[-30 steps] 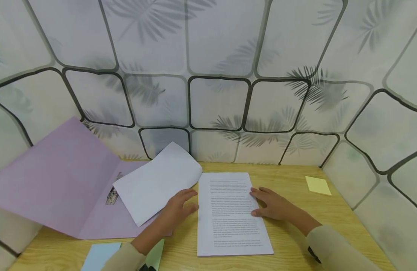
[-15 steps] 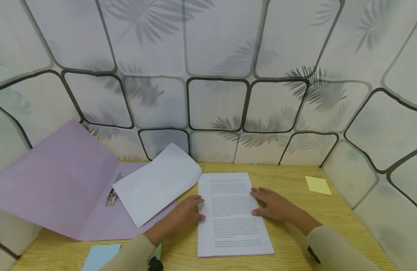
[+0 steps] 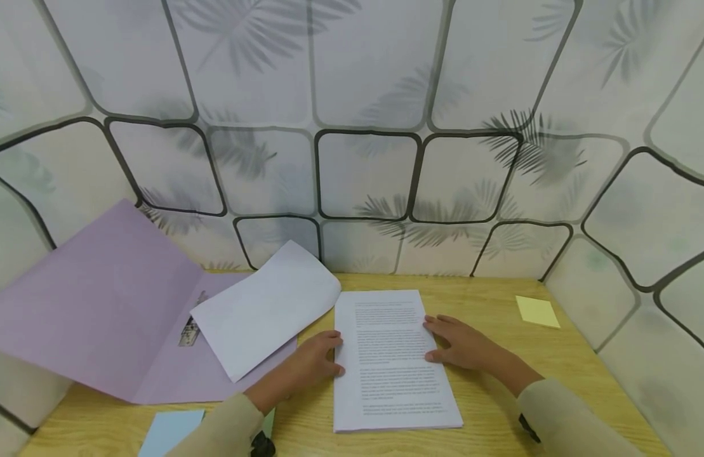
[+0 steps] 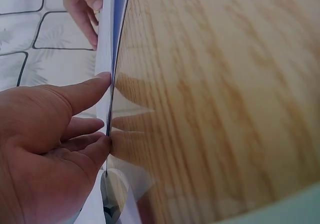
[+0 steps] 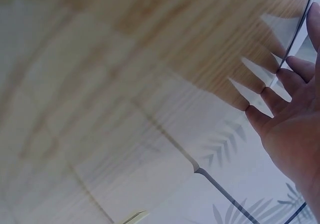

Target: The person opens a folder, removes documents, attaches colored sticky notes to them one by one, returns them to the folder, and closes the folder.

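Observation:
A stack of printed white paper (image 3: 394,381) lies flat on the wooden table, text side up. Against its left edge rests my left hand (image 3: 313,359), fingers and thumb extended. At the opposite edge, the fingers and thumb of my right hand (image 3: 460,344) touch the sheets. In the left wrist view, the fingertips of the left hand (image 4: 55,134) meet the tabletop beside the paper's side. The right wrist view has the right hand (image 5: 292,108) with fingertips down on the table, spread a little; the stack is mostly hidden there.
To the left, an open purple folder (image 3: 100,304) has its cover raised; a metal clip (image 3: 188,330) shows inside. Loose white sheets (image 3: 268,311) lie slanted across it. A blue paper (image 3: 171,428) is at the near left, a yellow note (image 3: 537,312) at the right. A patterned wall (image 3: 369,174) closes the back.
My left hand has moved right, from just off the stack to its left edge, and then stayed there. The right hand has kept its place at the right edge.

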A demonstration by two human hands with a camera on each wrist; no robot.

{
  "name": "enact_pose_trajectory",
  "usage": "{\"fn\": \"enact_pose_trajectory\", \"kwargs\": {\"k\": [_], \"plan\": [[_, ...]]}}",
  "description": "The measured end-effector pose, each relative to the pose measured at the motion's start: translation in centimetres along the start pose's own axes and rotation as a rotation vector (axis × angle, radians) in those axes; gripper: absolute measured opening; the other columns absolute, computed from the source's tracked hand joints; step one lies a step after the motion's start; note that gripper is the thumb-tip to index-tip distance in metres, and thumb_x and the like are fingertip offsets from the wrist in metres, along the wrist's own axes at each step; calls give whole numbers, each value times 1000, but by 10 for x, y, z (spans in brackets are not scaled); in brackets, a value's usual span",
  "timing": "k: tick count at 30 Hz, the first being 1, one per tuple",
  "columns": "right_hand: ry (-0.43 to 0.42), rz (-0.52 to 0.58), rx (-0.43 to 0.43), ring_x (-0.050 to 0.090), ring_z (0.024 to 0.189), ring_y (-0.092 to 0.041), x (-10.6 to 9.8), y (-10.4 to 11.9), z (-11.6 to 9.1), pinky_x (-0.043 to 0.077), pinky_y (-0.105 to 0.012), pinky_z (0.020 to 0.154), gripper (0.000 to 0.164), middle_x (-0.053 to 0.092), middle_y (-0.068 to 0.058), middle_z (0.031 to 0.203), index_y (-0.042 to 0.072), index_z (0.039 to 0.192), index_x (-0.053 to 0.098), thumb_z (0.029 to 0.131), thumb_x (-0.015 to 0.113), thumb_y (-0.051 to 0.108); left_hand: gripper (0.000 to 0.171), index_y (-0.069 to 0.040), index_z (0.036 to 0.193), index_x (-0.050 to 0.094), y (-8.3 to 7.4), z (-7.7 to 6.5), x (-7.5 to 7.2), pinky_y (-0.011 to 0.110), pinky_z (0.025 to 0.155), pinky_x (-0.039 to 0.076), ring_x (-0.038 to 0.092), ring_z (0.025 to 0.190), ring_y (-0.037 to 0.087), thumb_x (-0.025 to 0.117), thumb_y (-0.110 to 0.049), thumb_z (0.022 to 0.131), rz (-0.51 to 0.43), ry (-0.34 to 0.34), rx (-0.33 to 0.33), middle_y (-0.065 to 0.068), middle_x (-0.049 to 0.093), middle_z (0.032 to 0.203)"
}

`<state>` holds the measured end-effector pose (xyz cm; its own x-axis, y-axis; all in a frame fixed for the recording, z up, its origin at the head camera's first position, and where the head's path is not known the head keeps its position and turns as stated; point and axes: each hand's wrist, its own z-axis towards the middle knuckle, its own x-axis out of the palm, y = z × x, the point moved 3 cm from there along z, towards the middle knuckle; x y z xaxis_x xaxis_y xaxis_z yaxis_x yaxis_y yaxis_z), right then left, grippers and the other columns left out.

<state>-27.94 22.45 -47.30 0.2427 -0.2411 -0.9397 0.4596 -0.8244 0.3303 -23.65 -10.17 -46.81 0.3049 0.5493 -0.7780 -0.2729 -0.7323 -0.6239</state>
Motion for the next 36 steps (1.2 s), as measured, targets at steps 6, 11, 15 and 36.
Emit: {"fn": "enact_pose_trajectory", "kwargs": {"k": [6,11,15,36], "plan": [[-4,-8,-3,28,148,-46,-2,1,-1,29,-63,116,86,36,-15,161,1,152,41,92,64,58,62,8,139,54,-1,1,-1,52,118,34,39,145,39,79,-15,88,1,16,-3,20,46,153],[-8,-14,3,29,148,-45,-4,1,-1,30,-63,115,85,36,-15,161,2,152,41,92,65,58,61,10,139,53,-3,0,-3,52,117,35,39,144,39,78,-14,88,16,13,23,22,46,152],[-2,-20,22,28,149,-44,-2,-1,1,30,-63,116,86,36,-13,162,5,154,41,91,65,59,62,10,141,51,-6,0,-6,52,117,35,39,144,39,77,-14,90,28,29,16,23,45,153],[-276,185,227,42,129,-59,-60,-118,-36,43,-70,98,64,40,-35,150,3,148,49,102,56,46,64,9,142,50,-5,-2,-1,52,116,37,40,144,39,77,-16,90,27,32,11,22,45,153]]}}
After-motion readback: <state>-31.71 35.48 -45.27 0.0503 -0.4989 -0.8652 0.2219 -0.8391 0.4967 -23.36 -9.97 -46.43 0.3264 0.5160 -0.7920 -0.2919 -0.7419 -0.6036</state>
